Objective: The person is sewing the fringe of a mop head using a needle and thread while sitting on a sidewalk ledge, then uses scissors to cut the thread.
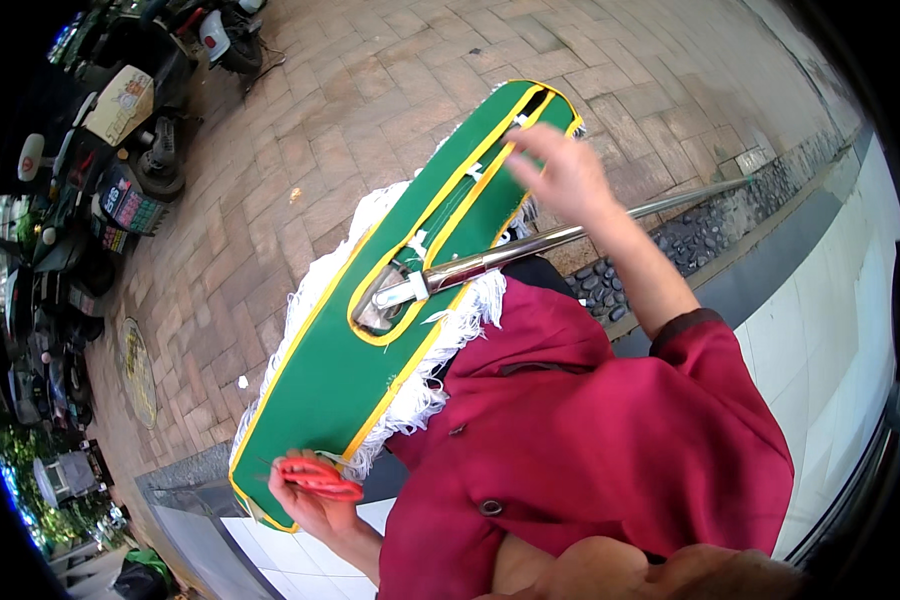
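Observation:
Across my lap lies a long flat mop head (310, 350), green with yellow edging and a white fringe (410, 408). A slit runs along its middle, held by several white ties (475, 172), and metal parts show in the rounded opening. A shiny metal pole (500, 256) joins the mop there and slants off to the right. At the near left end, my left hand (315, 508) is closed on red-handled scissors (320, 478); their blades are hard to see. Over the far end hovers my right hand (568, 178), slightly blurred, thumb and fingers apart, beside a white tie.
Brick paving (260, 210) spreads beyond the mop. Parked scooters (120, 140) line the left side. A strip of dark pebbles (685, 250) runs under the pole, beside a pale tiled ledge (820, 320) at the right.

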The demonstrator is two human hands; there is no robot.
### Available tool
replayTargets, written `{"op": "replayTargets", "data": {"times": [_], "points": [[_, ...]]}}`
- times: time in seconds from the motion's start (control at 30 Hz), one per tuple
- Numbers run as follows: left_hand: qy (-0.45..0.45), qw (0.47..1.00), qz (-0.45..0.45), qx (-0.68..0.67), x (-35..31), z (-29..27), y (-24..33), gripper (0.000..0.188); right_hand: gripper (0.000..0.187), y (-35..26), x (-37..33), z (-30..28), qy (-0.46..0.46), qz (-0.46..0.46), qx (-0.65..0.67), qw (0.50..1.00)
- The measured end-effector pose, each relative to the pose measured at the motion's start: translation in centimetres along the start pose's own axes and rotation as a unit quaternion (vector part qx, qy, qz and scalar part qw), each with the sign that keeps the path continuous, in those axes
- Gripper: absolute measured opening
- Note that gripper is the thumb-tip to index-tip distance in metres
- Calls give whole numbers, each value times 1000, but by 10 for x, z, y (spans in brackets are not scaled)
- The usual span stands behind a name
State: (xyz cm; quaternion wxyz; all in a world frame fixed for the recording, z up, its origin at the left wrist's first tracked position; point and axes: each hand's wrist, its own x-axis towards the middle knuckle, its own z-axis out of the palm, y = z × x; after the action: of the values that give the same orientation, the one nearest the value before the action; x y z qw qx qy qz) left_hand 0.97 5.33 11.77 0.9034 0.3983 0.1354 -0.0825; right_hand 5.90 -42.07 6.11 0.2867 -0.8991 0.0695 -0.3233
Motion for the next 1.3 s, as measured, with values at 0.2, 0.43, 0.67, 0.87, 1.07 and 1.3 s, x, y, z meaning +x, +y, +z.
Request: {"op": "replayTargets", "data": {"times": [0.2,0.43,0.67,0.87,1.07,1.3], "points": [[132,990,-55,-10,-14,-5,-6,11,39,82,3,-32,-165,272,-35,947],[138,986,-79,59,10,-10,-5,13,31,75,-8,-11,-277,364,264,849],[158,979,-66,108,10,-3,-14,19,31,83,1,-7,-204,348,341,849],[101,975,-139,143,-15,-10,-24,33,48,149,34,-19,111,294,54,948],[180,962,-129,160,-31,-16,-42,38,71,160,91,-24,-65,446,225,864],[213,941,-175,197,-22,-20,-42,38,27,160,90,-1,46,363,381,849]]}}
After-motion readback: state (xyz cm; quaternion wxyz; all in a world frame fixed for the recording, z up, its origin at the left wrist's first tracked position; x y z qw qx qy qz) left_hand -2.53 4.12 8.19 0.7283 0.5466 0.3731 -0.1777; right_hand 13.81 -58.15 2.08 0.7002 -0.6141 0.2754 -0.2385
